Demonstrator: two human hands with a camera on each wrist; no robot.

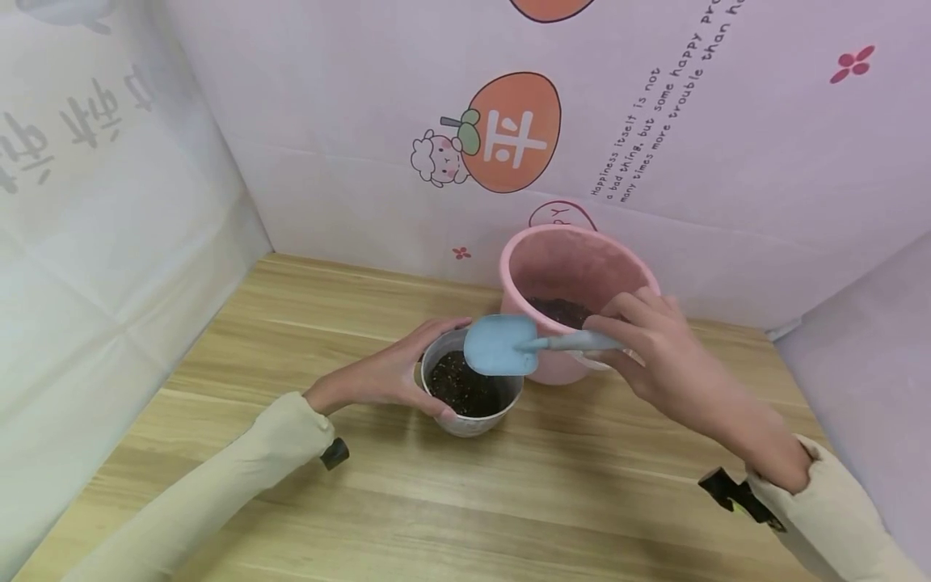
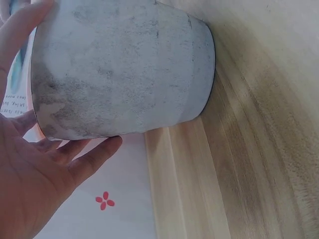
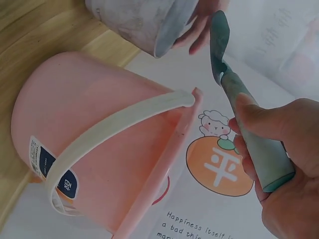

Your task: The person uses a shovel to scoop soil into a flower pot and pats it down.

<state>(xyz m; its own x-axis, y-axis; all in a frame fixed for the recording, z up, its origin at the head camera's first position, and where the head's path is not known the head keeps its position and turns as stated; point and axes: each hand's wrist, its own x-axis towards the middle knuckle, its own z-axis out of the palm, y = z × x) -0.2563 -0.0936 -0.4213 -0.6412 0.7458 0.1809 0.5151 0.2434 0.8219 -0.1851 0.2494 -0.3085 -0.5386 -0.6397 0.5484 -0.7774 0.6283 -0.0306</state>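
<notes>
A pale grey, translucent plant pot [image 1: 469,424] with dark soil [image 1: 465,388] inside stands on the wooden table. My left hand [image 1: 396,372] grips its left side, thumb at the near rim and fingers round the far side. In the left wrist view the stained pot wall [image 2: 124,69] fills the upper middle. My right hand [image 1: 662,364] holds a light blue trowel [image 1: 502,346] by its handle. The trowel's blade overlaps the right part of the pot's opening in the head view. In the right wrist view, fingers and thumb wrap the trowel handle [image 3: 256,134].
Behind the pot to the right stands a pink bucket [image 1: 512,279] with dark soil [image 1: 560,310] in it and a white handle [image 3: 119,119]. Printed white sheets [image 1: 349,202] rise along the back and sides of the wooden table [image 1: 407,501].
</notes>
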